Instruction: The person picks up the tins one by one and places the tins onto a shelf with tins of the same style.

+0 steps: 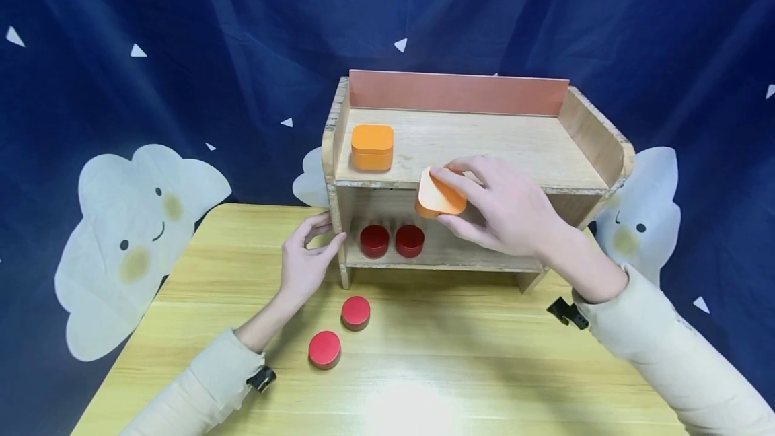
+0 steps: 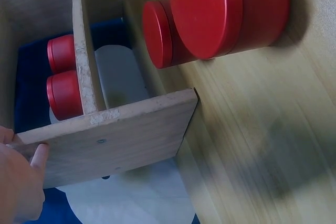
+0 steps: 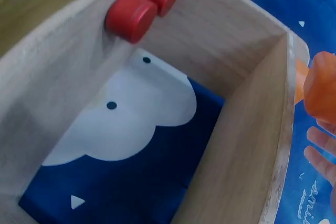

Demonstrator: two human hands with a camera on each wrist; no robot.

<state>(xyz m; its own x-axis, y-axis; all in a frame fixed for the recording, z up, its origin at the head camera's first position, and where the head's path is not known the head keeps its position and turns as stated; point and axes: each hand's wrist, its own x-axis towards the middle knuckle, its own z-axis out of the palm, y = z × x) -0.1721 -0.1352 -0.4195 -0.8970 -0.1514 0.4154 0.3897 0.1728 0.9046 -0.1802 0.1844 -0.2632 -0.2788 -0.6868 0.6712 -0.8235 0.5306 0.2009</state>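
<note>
My right hand (image 1: pixel 508 210) holds a tilted orange rounded-square box (image 1: pixel 440 195) between thumb and fingers at the upper shelf's front edge. A matching orange box (image 1: pixel 372 148) sits on that shelf's left end. At the left side panel of the small wooden shelf (image 1: pixel 336 221), my left hand (image 1: pixel 305 268) grips the front edge, thumb over it and fingers against the outer face. Two round red tins (image 1: pixel 374 241) stand side by side on the lower shelf. The right wrist view has the held box (image 3: pixel 321 87) at its right edge.
Two more round red tins, one nearer the shelf (image 1: pixel 355 313) and one nearer the front (image 1: pixel 324 350), stand on the wooden table (image 1: pixel 460 355). A pink backboard (image 1: pixel 454 93) closes the shelf's top rear. A blue curtain (image 1: pixel 260 32) with cloud shapes hangs behind.
</note>
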